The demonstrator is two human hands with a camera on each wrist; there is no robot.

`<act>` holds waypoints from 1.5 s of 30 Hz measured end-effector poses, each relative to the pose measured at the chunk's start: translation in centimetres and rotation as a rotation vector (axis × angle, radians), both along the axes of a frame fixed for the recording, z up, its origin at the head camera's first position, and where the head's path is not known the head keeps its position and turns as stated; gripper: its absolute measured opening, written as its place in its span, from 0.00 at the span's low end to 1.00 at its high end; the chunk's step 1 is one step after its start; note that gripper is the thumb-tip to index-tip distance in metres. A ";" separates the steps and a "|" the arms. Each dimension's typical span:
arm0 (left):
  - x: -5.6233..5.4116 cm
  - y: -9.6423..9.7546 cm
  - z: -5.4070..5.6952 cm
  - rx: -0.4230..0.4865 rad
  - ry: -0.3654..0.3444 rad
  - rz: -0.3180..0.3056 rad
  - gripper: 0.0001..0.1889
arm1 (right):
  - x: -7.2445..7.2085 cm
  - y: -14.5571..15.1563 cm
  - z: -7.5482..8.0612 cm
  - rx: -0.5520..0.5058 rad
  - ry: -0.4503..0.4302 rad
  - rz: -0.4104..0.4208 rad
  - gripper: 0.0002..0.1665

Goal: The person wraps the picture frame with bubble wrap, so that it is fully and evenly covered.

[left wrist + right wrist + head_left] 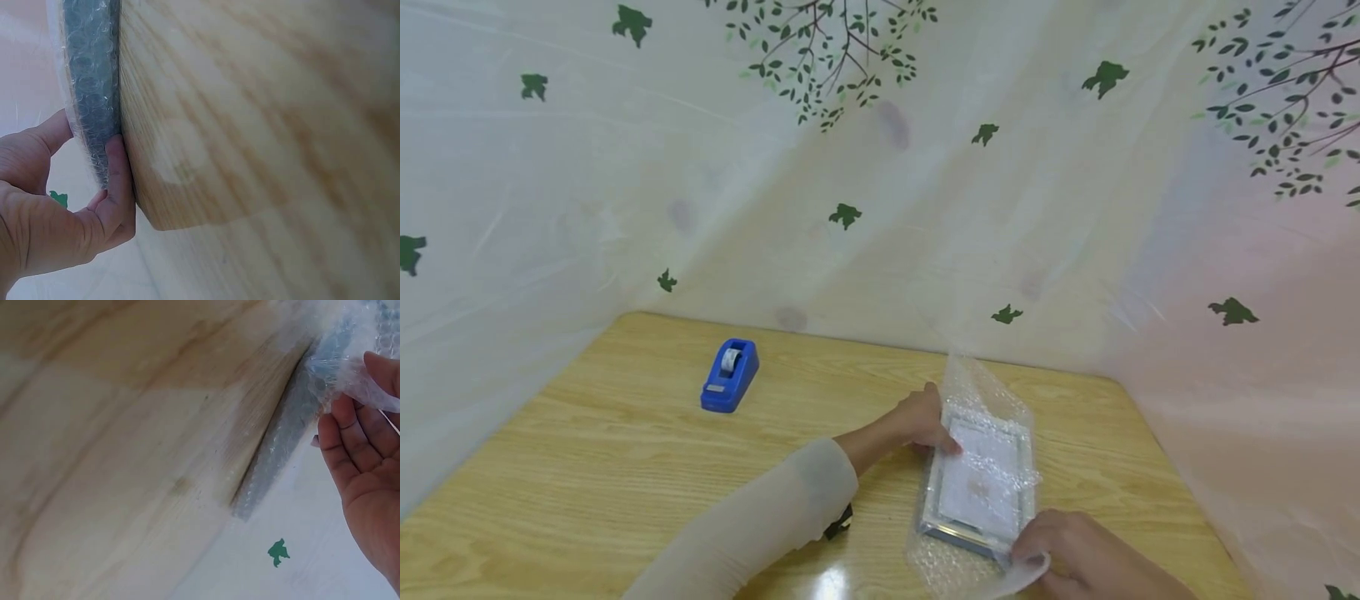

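Note:
A light-coloured picture frame (973, 500) lies flat on the table, with clear bubble wrap (981, 387) around and over it. The wrap sticks out past the frame's far and near ends. At the frame's left side, my left hand (922, 421) grips it through the wrap, thumb on top. In the left wrist view, fingers of that hand (69, 215) press against the wrapped side edge, low by the tabletop. My right hand (1067, 546) pinches a loose flap of the wrap at the near right corner. The right wrist view has this flap (359, 387) between thumb and fingers.
A blue tape dispenser (730, 375) with a roll of tape stands on the wooden table (587, 467), toward the back left. A pale curtain (760, 183) printed with leaves and branches hangs behind the table and along both sides.

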State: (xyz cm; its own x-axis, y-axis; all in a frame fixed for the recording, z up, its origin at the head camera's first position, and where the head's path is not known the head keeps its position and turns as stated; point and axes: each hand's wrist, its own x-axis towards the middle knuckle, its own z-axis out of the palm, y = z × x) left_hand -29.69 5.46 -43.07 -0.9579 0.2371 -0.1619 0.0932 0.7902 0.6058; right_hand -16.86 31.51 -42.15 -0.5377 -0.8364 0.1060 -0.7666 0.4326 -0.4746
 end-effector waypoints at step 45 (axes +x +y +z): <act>-0.3 0.1 0.1 0.104 -0.101 -0.005 0.57 | -0.4 -0.2 0.3 -0.329 -0.816 -0.710 0.12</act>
State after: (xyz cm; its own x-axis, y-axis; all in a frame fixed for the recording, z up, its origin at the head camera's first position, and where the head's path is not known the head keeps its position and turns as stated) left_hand -29.95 5.55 -42.95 -0.9365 0.2628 -0.2321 0.0315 0.7223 0.6909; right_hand -17.29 31.26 -41.86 -0.8893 -0.3106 -0.3357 0.1942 0.4082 -0.8920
